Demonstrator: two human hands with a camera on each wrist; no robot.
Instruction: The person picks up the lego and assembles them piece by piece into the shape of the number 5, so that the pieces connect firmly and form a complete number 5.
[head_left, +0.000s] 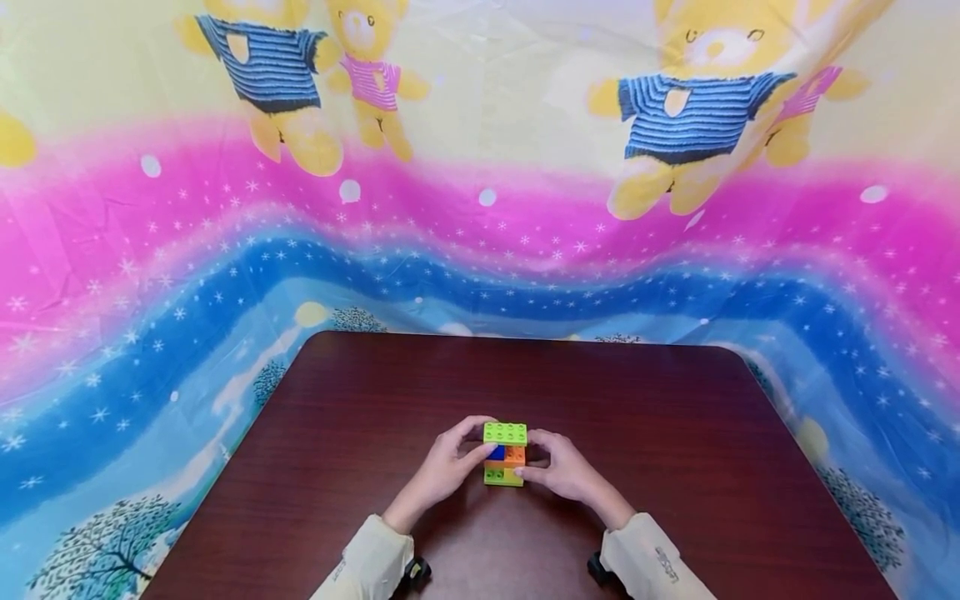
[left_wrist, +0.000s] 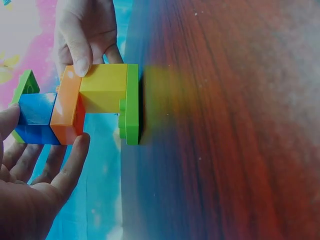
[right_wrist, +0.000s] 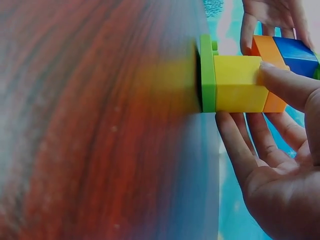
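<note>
Between the hands a small tower of toy building blocks stands upright, its lower green plate (left_wrist: 132, 105) right at the tabletop. A yellow block (right_wrist: 237, 95) rises from the right part of that plate, with an orange block (left_wrist: 65, 107) over it. On the left of the orange one sits a blue block (left_wrist: 37, 110), capped by a studded upper green plate (head_left: 506, 432). My left hand (head_left: 448, 458) grips the blue block, thumb in front and fingers behind. My right hand (head_left: 561, 468) holds the yellow block near its joint with the orange one, thumb in front and fingers behind.
The tower and hands are over the middle of a dark reddish-brown table (head_left: 600, 392) with rounded far corners. Behind and beside it hangs a curtain (head_left: 480, 225) printed with bears, snowflakes and trees. Pale sleeves (head_left: 375, 554) cover both forearms.
</note>
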